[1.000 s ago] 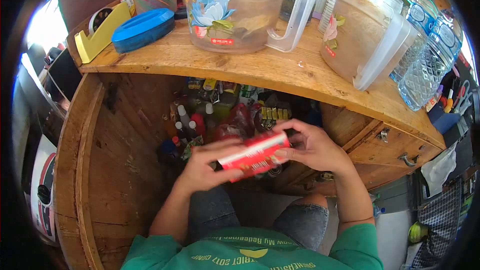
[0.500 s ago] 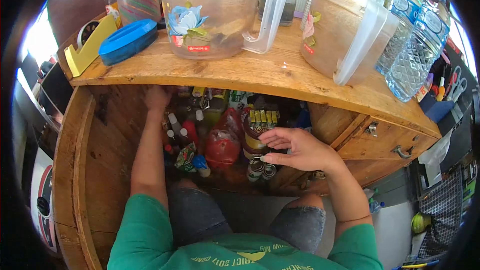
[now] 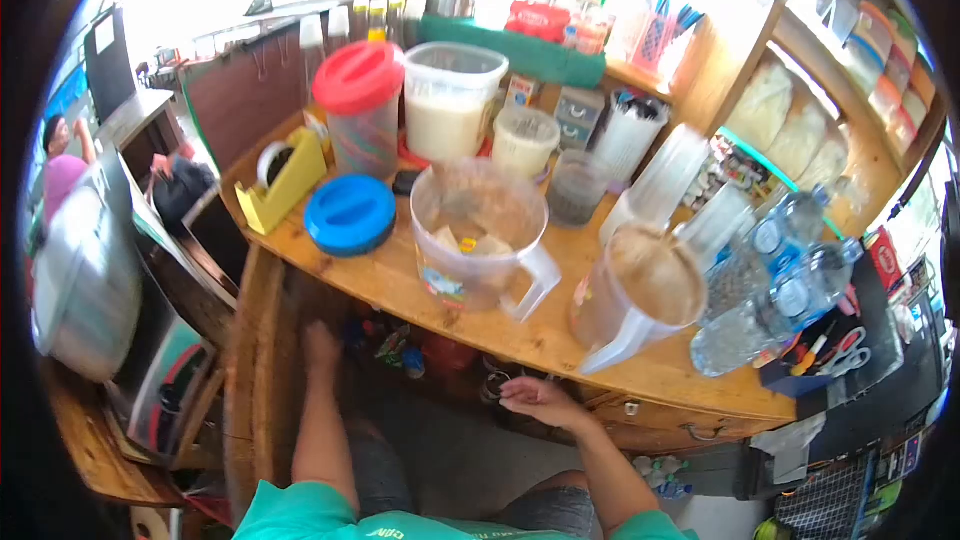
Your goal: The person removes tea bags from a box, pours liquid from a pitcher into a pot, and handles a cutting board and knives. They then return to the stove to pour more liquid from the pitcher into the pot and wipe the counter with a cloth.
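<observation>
My left hand (image 3: 320, 345) reaches into the open cupboard under the wooden counter (image 3: 560, 340), fingers resting near the inner wall, holding nothing I can see. My right hand (image 3: 535, 400) hovers open at the cupboard's front edge, just below the counter, near a couple of cans (image 3: 495, 385). Bottles and packets (image 3: 405, 350) stand inside the cupboard, mostly hidden by the countertop. No red box is in either hand.
On the counter stand a clear jug (image 3: 480, 240), a second jug (image 3: 635, 300), a blue lid (image 3: 350, 213), a yellow tape dispenser (image 3: 285, 180), a red-lidded jar (image 3: 360, 110), water bottles (image 3: 770, 290) and tubs. A drawer (image 3: 690, 430) sits to the right. A person (image 3: 60, 155) is far left.
The view has tilted up from the cupboard to the countertop. The red box held a second ago is gone from my hands; my left hand stays inside the cupboard, my right hand open.
</observation>
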Tool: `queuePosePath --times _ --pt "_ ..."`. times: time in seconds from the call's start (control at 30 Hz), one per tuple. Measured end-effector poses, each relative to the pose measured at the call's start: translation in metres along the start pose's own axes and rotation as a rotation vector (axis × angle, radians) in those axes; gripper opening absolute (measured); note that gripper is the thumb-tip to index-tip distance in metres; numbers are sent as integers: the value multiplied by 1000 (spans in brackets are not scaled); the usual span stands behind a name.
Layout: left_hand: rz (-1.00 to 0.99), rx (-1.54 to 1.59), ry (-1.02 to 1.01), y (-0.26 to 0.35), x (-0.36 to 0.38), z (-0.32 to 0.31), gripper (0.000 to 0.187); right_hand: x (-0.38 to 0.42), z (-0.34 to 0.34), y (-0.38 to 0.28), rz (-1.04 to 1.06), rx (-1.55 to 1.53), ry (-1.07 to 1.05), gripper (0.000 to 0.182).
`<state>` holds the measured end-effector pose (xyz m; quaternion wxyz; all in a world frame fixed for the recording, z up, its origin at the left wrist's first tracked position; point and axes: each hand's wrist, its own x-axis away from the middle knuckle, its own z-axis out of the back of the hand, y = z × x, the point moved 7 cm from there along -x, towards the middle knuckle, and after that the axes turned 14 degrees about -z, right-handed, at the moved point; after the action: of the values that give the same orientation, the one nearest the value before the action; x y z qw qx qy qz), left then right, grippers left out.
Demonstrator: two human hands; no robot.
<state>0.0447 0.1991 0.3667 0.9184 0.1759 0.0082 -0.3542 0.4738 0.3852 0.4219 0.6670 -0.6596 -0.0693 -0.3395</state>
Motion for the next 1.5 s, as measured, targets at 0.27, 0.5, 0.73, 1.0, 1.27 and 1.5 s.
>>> queuePosePath --times 0.27,0.5,0.73,1.0,1.27,1.5 --pt "-107 -328 -410 102 127 149 41 182 -42 57 -555 21 100 48" --pt "-550 -360 -254 158 267 343 75 351 -61 -1 -692 -552 271 34" --pt "631 452 -635 77 396 305 104 341 -2 -108 -414 -482 264 31" --pt "83 683 -597 146 397 268 101 269 113 -205 -481 -572 587 70" --pt "-249 467 -796 264 372 334 58 219 141 -190 -345 -393 593 33" --pt "-243 779 -774 288 374 401 51 357 81 -221 -120 -328 675 26"
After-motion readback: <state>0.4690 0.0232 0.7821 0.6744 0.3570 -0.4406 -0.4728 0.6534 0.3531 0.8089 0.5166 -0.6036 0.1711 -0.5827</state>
